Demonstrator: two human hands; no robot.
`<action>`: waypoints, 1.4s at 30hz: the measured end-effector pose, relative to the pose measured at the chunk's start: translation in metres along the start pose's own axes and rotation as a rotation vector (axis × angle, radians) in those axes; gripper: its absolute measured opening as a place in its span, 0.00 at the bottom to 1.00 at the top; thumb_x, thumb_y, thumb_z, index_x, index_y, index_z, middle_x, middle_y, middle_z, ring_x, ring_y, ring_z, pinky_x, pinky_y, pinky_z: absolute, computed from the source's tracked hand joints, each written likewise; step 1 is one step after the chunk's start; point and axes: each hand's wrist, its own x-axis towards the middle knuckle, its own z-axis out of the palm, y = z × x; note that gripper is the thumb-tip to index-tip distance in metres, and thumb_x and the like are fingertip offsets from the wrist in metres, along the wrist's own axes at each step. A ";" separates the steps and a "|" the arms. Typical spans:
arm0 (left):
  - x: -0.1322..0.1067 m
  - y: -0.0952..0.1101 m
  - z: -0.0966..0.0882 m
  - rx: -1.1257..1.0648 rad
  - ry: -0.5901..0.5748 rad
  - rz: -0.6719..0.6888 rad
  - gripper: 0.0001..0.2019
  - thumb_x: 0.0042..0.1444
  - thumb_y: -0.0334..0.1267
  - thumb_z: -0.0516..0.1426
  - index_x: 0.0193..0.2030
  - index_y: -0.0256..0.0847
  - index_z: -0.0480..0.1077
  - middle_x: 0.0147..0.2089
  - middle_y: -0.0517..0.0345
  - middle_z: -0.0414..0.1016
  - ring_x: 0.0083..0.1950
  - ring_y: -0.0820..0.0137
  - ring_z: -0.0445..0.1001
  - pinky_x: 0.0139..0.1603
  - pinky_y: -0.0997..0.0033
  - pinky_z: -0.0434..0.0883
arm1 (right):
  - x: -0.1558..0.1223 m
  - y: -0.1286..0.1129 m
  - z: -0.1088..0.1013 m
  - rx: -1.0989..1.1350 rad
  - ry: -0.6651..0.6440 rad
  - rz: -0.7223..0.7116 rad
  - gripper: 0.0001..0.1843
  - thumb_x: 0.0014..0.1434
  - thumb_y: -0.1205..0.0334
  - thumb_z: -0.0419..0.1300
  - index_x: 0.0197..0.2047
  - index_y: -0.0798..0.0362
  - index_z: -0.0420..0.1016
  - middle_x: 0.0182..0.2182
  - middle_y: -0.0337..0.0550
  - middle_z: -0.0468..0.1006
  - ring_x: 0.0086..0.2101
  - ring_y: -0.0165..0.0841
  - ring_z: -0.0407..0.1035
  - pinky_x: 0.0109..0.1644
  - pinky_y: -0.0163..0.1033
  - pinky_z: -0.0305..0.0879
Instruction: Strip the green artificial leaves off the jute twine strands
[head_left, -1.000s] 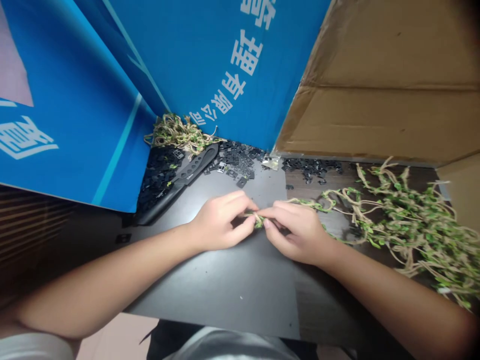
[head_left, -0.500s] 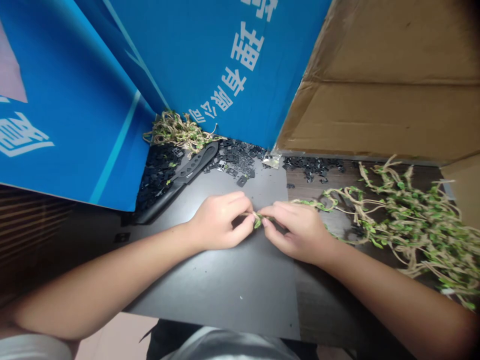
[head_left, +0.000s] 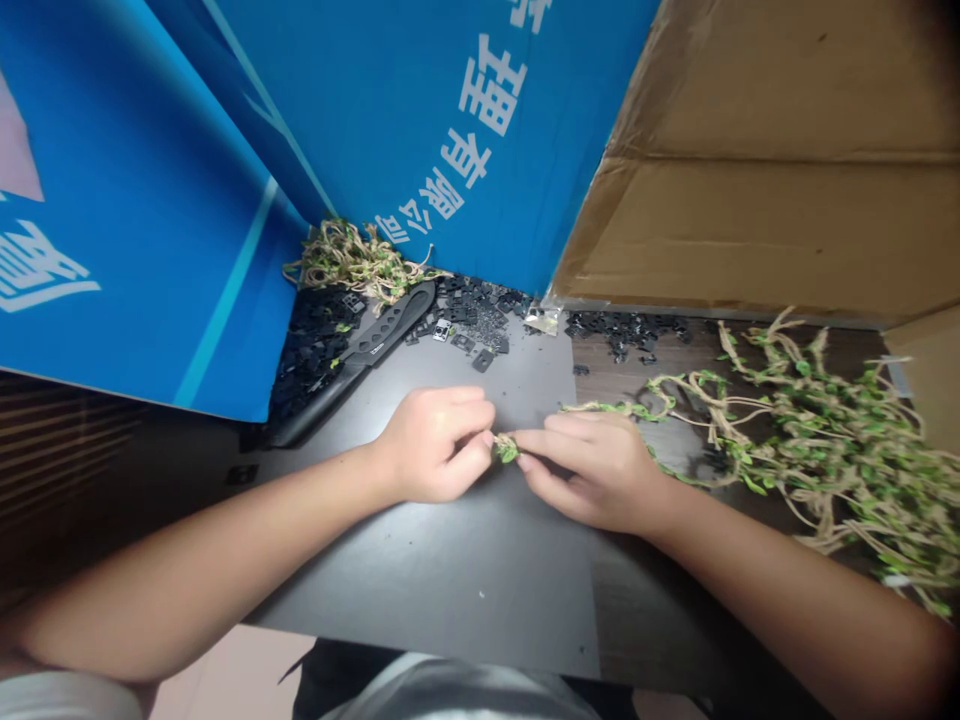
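Between my two hands, over the grey mat (head_left: 420, 570), is a short stretch of twine with green leaves (head_left: 506, 450). My left hand (head_left: 442, 445) pinches one end of it between thumb and curled fingers. Thumb and index finger of my right hand (head_left: 585, 465) close on the other side of the leafy bit. More of the leafy twine passes behind my right hand towards a large tangled pile of leafy twine (head_left: 855, 450) on the right.
A smaller bundle of leafy twine (head_left: 356, 260) lies at the back left. A black-handled tool (head_left: 375, 345) rests diagonally over small black pieces (head_left: 307, 345). Blue printed panels (head_left: 420, 120) and a brown cardboard sheet (head_left: 765, 220) stand behind the dark wooden tabletop (head_left: 611, 360).
The leafy bit has shifted slightly to the left, and more of it shows between my fingertips. My left fingers have curled in tighter. The piles have not been disturbed.
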 end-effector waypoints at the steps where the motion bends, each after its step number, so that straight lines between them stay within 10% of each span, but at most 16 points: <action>1: 0.000 -0.001 0.000 -0.002 0.004 0.002 0.13 0.60 0.34 0.50 0.23 0.41 0.58 0.24 0.61 0.58 0.24 0.73 0.57 0.27 0.68 0.55 | -0.001 0.001 0.000 -0.003 0.002 0.002 0.09 0.67 0.61 0.59 0.44 0.48 0.82 0.22 0.34 0.71 0.23 0.27 0.62 0.31 0.37 0.56; 8: -0.002 -0.004 -0.001 -0.053 0.062 0.014 0.14 0.56 0.29 0.51 0.21 0.40 0.54 0.22 0.62 0.54 0.23 0.74 0.54 0.26 0.67 0.51 | -0.004 0.004 0.005 0.008 0.025 0.010 0.07 0.68 0.61 0.61 0.44 0.48 0.82 0.22 0.33 0.74 0.23 0.27 0.65 0.31 0.37 0.59; 14: -0.004 -0.012 -0.006 -0.178 0.174 0.002 0.14 0.55 0.28 0.50 0.20 0.39 0.50 0.22 0.61 0.51 0.24 0.74 0.51 0.28 0.65 0.49 | -0.004 0.000 -0.001 0.094 0.049 0.150 0.30 0.66 0.63 0.60 0.70 0.51 0.64 0.33 0.39 0.77 0.28 0.29 0.68 0.31 0.36 0.63; 18: -0.005 -0.020 -0.008 -0.231 0.304 -0.033 0.13 0.51 0.28 0.50 0.20 0.39 0.50 0.22 0.60 0.50 0.26 0.71 0.50 0.31 0.62 0.49 | -0.003 0.002 -0.002 0.206 0.092 0.237 0.20 0.62 0.68 0.59 0.58 0.52 0.71 0.44 0.46 0.77 0.35 0.31 0.72 0.34 0.37 0.66; 27: -0.001 -0.021 -0.010 -0.195 0.357 -0.116 0.12 0.51 0.31 0.49 0.20 0.40 0.52 0.23 0.58 0.56 0.28 0.69 0.55 0.36 0.60 0.55 | 0.000 0.006 0.006 0.159 0.057 0.150 0.05 0.64 0.69 0.61 0.42 0.52 0.76 0.34 0.40 0.78 0.32 0.29 0.72 0.37 0.36 0.66; 36: 0.000 -0.003 -0.014 0.076 0.480 0.026 0.16 0.55 0.41 0.53 0.48 0.41 0.71 0.53 0.48 0.76 0.55 0.55 0.72 0.61 0.49 0.64 | -0.002 0.004 0.011 -0.044 0.044 0.081 0.07 0.69 0.65 0.59 0.40 0.52 0.78 0.30 0.38 0.79 0.29 0.29 0.70 0.37 0.38 0.63; 42: -0.001 0.034 0.013 -0.027 0.128 -0.012 0.25 0.56 0.29 0.53 0.62 0.37 0.62 0.57 0.43 0.74 0.58 0.57 0.74 0.59 0.53 0.73 | -0.001 -0.001 0.010 -0.177 0.051 -0.035 0.09 0.70 0.66 0.57 0.43 0.54 0.80 0.33 0.41 0.81 0.31 0.31 0.71 0.37 0.39 0.61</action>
